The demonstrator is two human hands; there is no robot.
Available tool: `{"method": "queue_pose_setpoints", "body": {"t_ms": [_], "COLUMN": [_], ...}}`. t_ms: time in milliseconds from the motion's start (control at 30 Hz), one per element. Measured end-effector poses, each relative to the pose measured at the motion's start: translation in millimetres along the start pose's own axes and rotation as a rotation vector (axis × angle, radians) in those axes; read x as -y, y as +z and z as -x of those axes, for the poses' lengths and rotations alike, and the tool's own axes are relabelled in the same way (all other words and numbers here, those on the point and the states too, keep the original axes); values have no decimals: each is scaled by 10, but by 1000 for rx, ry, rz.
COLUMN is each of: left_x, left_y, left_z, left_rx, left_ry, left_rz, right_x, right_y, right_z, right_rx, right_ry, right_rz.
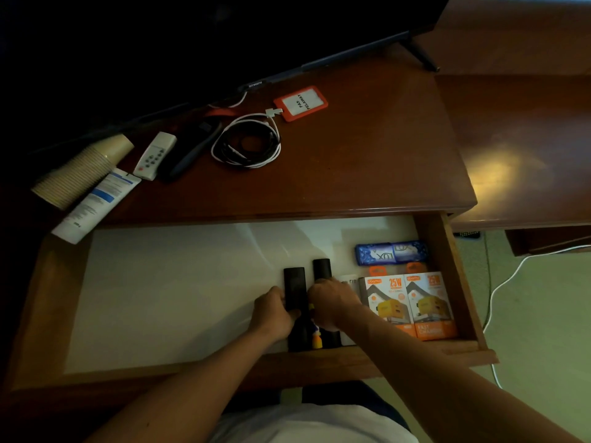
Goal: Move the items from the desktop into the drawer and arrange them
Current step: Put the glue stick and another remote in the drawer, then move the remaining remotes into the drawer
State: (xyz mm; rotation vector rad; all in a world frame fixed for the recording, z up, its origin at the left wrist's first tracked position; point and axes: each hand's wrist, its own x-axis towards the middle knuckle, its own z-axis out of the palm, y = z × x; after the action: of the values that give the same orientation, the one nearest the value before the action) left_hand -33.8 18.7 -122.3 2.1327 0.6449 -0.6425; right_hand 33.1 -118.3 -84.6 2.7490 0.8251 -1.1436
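The open drawer (179, 302) has a white bottom. Two black remotes lie side by side in it: my left hand (275, 311) grips the left remote (294, 281), my right hand (332, 302) rests on the right remote (322, 268). A small yellow item (316, 340) pokes out between them near the drawer front. To the right lie two orange charger boxes (412, 305) and a blue soap bar (391, 251). On the desktop remain a stack of paper cups (81, 169), a white tube (96, 206), a white remote (155, 155), a dark handled object (192, 148), coiled cables (246, 145) and an orange badge holder (300, 103).
A dark TV screen (192, 36) stands at the back of the wooden desk (367, 167), with its foot (422, 55) at the right. A lower wooden surface (527, 155) extends to the right. A white cable (499, 289) trails across the floor beside the drawer.
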Motion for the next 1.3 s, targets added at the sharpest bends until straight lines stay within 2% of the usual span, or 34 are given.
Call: {"method": "queue_pose_setpoints", "body": {"t_ms": [367, 700, 833, 933, 1033, 1100, 1233, 1300], "left_x": [53, 64, 14, -67, -57, -40, -71, -111], "left_y": [-92, -320, -795, -1241, -1729, -2061, -2630, -2843], "left_z": [-16, -27, -48, -19, -17, -69, -281, -424], "left_rx": [67, 31, -118, -277, -480, -581, -771, -804], "left_ry": [36, 65, 94, 177, 270, 309, 356, 371], "left_rz": [-37, -82, -48, -25, 15, 37, -78, -183], "right_x": [65, 223, 484, 758, 1055, 1240, 1540, 1646], "right_y": [1, -248, -641, -986, -1324, -1563, -1948, -2045], "right_z": [4, 14, -60, -138, -243, -376, -766, -930], "right_rx": [-14, -34, -191, -340, -559, -650, -596, -533], "right_ry": [37, 85, 61, 22, -118, -220, -293, -279], "right_rz": [4, -27, -168, -330, -444, -458, -291, -222]}}
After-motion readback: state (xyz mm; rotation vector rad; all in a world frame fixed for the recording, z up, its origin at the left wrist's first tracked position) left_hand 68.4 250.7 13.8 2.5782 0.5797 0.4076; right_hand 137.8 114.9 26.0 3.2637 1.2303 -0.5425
